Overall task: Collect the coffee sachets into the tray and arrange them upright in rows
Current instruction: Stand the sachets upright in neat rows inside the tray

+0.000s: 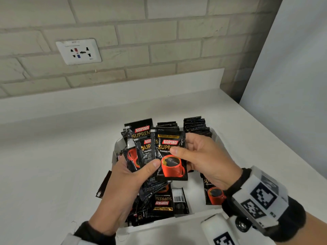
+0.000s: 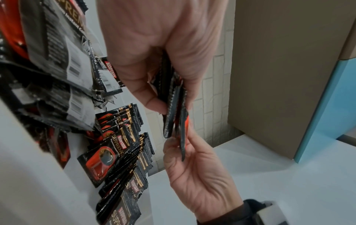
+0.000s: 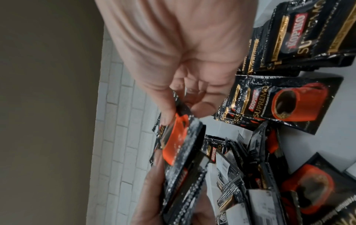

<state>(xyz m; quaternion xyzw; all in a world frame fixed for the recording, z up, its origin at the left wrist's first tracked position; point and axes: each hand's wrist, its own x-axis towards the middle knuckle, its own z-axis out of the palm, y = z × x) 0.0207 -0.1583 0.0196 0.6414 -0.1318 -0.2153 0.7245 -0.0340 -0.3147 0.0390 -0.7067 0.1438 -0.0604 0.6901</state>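
Every packet here is reading "KOPIKO" in a red banner with "SUPREMO" in gold under it, plus a red cup of black coffee; some are showing barcodes on the back instead. The left hand (image 1: 123, 181) is gripping a fanned bunch of sachets (image 1: 141, 156), thumb curled over the front and fingers wrapping behind. The right hand (image 1: 203, 160) is pinching the front sachet (image 1: 170, 156) by its right edge, thumb lying on the "SUPREMO" print, fingers tucked behind it. That one is overlapping the bunch and facing the camera, upright, held just above the white tray (image 1: 177, 224). In the tray, loose sachets (image 1: 159, 206) are lying jumbled and flat at the near left, one upside down, and another sachet (image 1: 212, 191) is lying face up just under the right wrist. At the far end, rows of sachets (image 1: 194, 126) are standing on edge. The tray is sitting on a white counter (image 1: 53, 165), with a wall socket (image 1: 78, 51) on the brick wall behind.
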